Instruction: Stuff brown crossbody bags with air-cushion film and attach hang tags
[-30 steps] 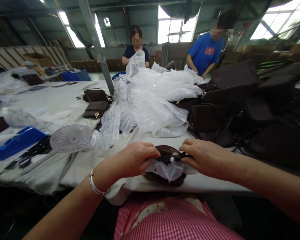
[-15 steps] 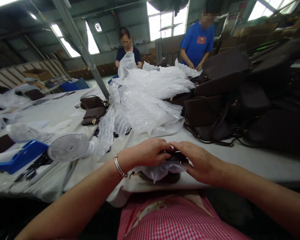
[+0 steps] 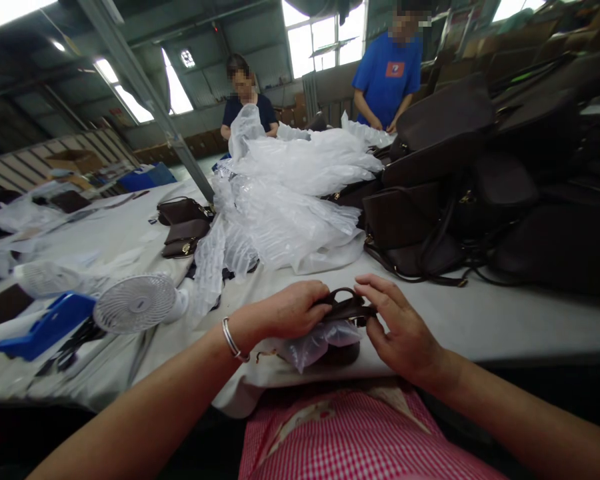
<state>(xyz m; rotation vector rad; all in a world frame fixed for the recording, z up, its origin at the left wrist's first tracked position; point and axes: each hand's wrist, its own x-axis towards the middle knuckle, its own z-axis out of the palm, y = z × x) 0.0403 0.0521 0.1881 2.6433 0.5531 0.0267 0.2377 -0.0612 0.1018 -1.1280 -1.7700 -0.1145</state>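
At the table edge in front of me lies a dark brown handbag point(image 3: 344, 355), partly covered by clear inflated plastic wrap point(image 3: 307, 345). A looped dark brown strap point(image 3: 347, 308) is bunched above the wrap. My left hand point(image 3: 295, 308), with a silver bangle at the wrist, is closed on the strap's left end. Around its right end, the thumb and fingers of my right hand point(image 3: 403, 330) pinch the strap near a small metal fitting. Most of the handbag is hidden under the wrap and my hands.
A heap of clear air-cushion wrap point(image 3: 300, 200) lies ahead. Dark brown bags point(image 3: 440, 153) are piled at right. On the left are small bags point(image 3: 185, 237), a white fan point(image 3: 136, 303) and a blue holder point(image 3: 47, 327). Two people point(image 3: 387, 73) work across the table.
My hands have drawn slightly apart, and the strap between them now shows as a loop. The view has shifted slightly.
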